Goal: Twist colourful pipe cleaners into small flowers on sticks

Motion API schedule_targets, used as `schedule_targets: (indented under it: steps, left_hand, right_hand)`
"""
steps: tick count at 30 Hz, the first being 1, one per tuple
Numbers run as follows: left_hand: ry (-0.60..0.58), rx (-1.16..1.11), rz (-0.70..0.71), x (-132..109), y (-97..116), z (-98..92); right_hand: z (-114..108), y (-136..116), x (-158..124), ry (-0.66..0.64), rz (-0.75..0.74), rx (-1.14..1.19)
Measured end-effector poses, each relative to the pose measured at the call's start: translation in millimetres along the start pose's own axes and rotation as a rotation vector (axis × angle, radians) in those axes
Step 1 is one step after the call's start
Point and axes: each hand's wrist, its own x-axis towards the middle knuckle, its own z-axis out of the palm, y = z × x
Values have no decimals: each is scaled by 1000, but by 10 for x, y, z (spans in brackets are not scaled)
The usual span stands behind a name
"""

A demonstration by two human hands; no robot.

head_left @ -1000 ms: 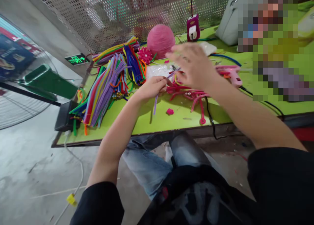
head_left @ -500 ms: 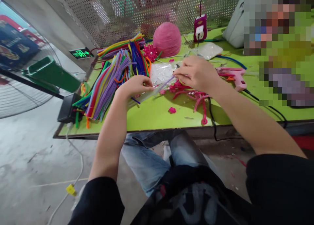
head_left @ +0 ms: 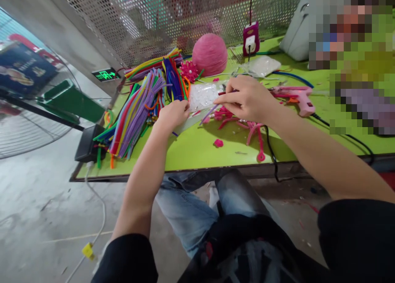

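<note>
My right hand [head_left: 247, 97] is closed with the fingertips pinching a thin purple pipe cleaner [head_left: 209, 114], whose free end slants down to the left. A dark red sliver [head_left: 228, 92] shows by the same fingers; its kind is unclear. Curled at the left edge of a clear bag of white beads [head_left: 203, 96], my left hand [head_left: 173, 116] has its fingertips pressed together, and what they hold is hidden. Below my right hand lie pink pipe-cleaner pieces [head_left: 254, 130] with a few pearl beads. One small pink flower [head_left: 218, 143] lies nearer the table's front edge.
Bundles of coloured pipe cleaners [head_left: 135, 110] lie on the green table [head_left: 191, 155] at left. Behind stand a pink ball [head_left: 210, 54] and a pink beaded flower [head_left: 189, 71]. A pink glue gun [head_left: 304, 100] with a black cord lies right. A fan [head_left: 27, 131] is far left.
My left hand has drawn away from the purple pipe cleaner and its fingers have curled in. The pipe cleaner's free end now points more steeply down. The whole view has shifted slightly.
</note>
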Motion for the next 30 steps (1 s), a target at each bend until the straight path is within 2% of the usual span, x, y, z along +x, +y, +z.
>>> schedule_targets:
  steps: [2,6,10,13,17,21,30]
  left_hand:
    - [29,-7,45,15,-37,-1]
    - [222,-155,166,-70,55,-63]
    - [226,-246,501,-165,220,-82]
    - [252,-338,639,-204,284,-81]
    - [175,-430,690,-239,291,-95]
    - [93,-470,663,-249,277,-103]
    - [56,-628,639,-299,341,-109]
  right_hand:
    - [-37,-48,19,16,10,-44]
    - [-164,-215,91,27,39,-73]
    - [-247,-300,156,0,31,-94]
    - [-263,-250,168,-83,20,-62]
    - [-289,-156,179,-188,26,27]
    - [-325,-113,207,-231,30,94]
    - [-358,-91,235,-270,-8,153]
